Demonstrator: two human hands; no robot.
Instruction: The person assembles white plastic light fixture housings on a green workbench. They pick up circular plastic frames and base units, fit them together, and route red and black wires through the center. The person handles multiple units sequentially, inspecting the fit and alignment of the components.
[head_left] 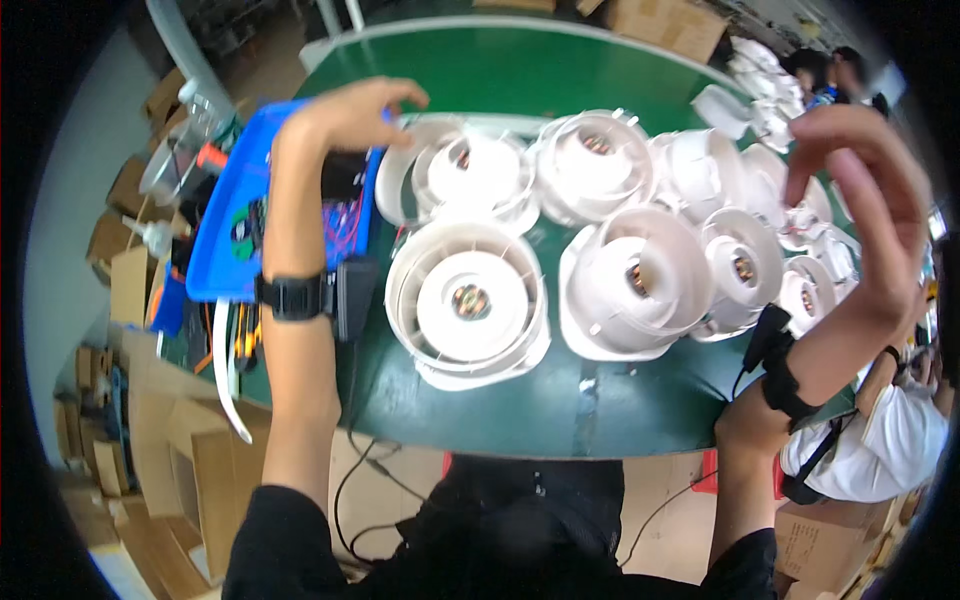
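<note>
Several white round plastic fan housings stand on the green table in front of me, with copper windings at the centre of many. The nearest are a front left housing and a front middle housing. My left hand hovers between the blue tray and the back left housing, its fingers apart and empty. My right hand is raised above the smaller housings at the right. Its fingers are curved, the thumb stands apart, and nothing shows between them.
Coloured wires and a green roll lie in the blue tray. A white curved strip hangs past the table's left edge. Cardboard boxes stand on the floor at the left. Another person in a white shirt is at the right.
</note>
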